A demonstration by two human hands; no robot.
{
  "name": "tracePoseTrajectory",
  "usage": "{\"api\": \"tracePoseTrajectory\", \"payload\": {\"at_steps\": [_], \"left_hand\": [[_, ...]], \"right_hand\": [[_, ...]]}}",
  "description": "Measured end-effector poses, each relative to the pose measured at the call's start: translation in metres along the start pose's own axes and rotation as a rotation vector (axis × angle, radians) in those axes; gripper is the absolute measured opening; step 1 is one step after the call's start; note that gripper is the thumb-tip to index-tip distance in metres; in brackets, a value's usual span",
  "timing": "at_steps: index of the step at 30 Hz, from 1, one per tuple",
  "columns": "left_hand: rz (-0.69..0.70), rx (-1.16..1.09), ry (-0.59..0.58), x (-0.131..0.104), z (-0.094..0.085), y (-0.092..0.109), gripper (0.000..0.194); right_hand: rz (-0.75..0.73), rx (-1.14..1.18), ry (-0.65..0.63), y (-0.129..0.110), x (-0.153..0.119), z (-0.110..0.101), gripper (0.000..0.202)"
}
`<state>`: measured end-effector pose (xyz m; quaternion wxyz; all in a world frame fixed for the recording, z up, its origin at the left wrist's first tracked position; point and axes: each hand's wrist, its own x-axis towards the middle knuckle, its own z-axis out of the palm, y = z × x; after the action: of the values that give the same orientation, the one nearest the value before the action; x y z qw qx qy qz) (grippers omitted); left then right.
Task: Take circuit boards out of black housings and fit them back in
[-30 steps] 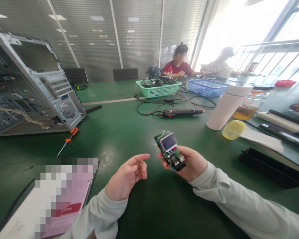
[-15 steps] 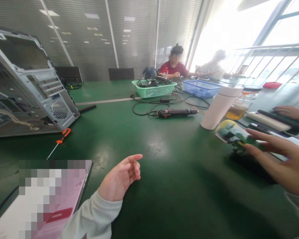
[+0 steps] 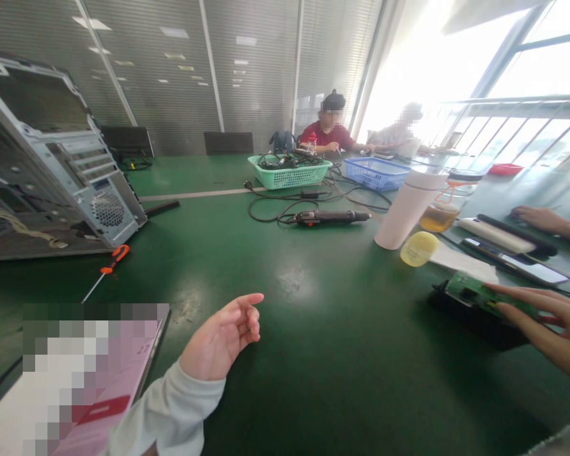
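My left hand [image 3: 225, 335] rests on the green table, palm turned inward, fingers loosely curled and apart, with nothing in it. At the right, my right hand [image 3: 551, 316] grips a green circuit board [image 3: 472, 292] between thumb and fingers. The board is just above a black object [image 3: 479, 323] on the table; whether the two touch I cannot tell. Beyond the board lie a white paper [image 3: 465, 261] and a yellow rounded container [image 3: 418, 249]. A pink-and-white booklet [image 3: 137, 367], partly blurred out, lies left of my left hand.
An open computer case [image 3: 66, 171] stands at left, an orange-handled screwdriver [image 3: 109, 267] before it. Farther back are a black electric screwdriver [image 3: 330, 218], green basket [image 3: 292, 180], blue basket [image 3: 375, 180] and pink tumbler [image 3: 401, 218]. Another person's hand [image 3: 536, 217] rests at right; two people sit beyond.
My right hand has lowered the circuit board toward the black object, uncovering the yellow container and paper. My left hand keeps its pose. The whole view has shifted slightly.
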<state>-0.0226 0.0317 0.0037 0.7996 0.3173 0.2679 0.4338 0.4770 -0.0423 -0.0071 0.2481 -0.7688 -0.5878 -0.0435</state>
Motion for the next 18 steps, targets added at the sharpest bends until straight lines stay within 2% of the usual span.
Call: {"api": "tracePoseTrajectory", "payload": {"at_steps": [2,5,10,18], "left_hand": [[0.002,0.0,-0.005,0.0,0.0,0.0,0.028],[0.009,0.008,-0.011,0.0,0.0,-0.001,0.028],[0.022,0.033,-0.016,0.0,0.0,-0.002,0.028],[0.019,0.032,-0.015,0.0,0.0,-0.003,0.027]], "right_hand": [[-0.021,0.024,-0.055,0.003,0.002,0.004,0.057],[-0.027,0.083,-0.06,0.009,0.003,0.01,0.055],[0.078,0.156,-0.133,0.024,0.0,0.017,0.051],[0.142,0.142,0.023,0.014,-0.013,0.023,0.05]]}}
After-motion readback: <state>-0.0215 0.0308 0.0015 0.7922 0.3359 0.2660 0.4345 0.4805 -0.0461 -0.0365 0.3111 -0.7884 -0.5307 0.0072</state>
